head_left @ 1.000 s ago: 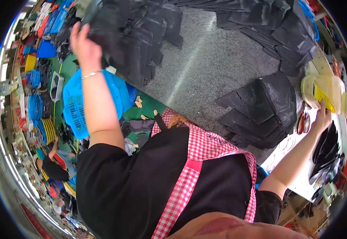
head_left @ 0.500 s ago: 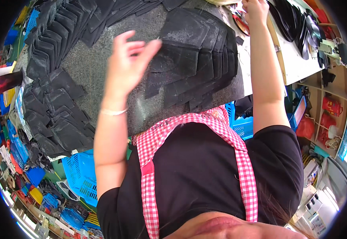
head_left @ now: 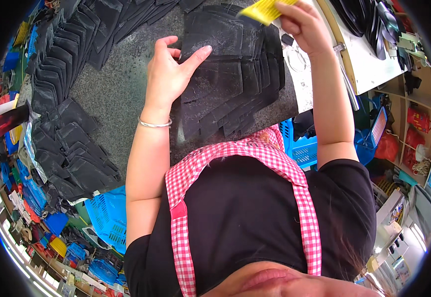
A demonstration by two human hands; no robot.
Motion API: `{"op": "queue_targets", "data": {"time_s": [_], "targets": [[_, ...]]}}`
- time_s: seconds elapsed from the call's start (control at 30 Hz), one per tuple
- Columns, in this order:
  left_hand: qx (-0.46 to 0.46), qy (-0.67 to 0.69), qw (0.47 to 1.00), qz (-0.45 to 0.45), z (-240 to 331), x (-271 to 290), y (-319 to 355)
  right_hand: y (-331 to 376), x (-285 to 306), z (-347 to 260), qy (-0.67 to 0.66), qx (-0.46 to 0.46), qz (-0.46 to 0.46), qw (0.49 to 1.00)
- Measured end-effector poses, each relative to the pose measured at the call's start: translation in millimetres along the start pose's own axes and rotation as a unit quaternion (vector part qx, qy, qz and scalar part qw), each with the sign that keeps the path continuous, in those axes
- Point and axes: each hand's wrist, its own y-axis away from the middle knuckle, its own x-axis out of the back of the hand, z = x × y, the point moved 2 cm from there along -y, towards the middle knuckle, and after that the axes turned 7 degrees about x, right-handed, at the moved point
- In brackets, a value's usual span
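Yellow piece [head_left: 267, 11] in the right hand [head_left: 307, 30], over fanned black pieces [head_left: 215, 81]
The right hand is clamped on the yellow piece, above the fan's far right part on the bench [head_left: 126, 74]. The left hand [head_left: 168, 79] has thumb and fingers apart, thumb over the black pieces; whether it touches them I cannot tell. 1 bracelet [head_left: 155, 124] rings the left wrist.

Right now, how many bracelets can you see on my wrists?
1: a silver bracelet, worn just below your left hand, which is over fanned black pieces. None shows by your right hand, which holds a yellow sheet.
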Motion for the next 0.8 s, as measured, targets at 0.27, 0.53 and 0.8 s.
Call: {"op": "queue_targets", "data": {"time_s": [0.27,0.53,0.8], "targets": [[0.011,0.053,0.996,-0.064,8.4,-6.5,1.1,7.8,-37.1,-23.0,0.519,0.238,-0.012,0.821],[-0.057,-0.006,0.998,0.034,8.3,-8.6,14.6,119.0,-50.3,-22.4,0.425,0.288,-0.277,0.813],[-0.13,-0.079,0.983,0.102,16.0,-8.1,22.4,126.5,-45.9,-17.2,0.345,0.243,-0.251,0.871]]}}
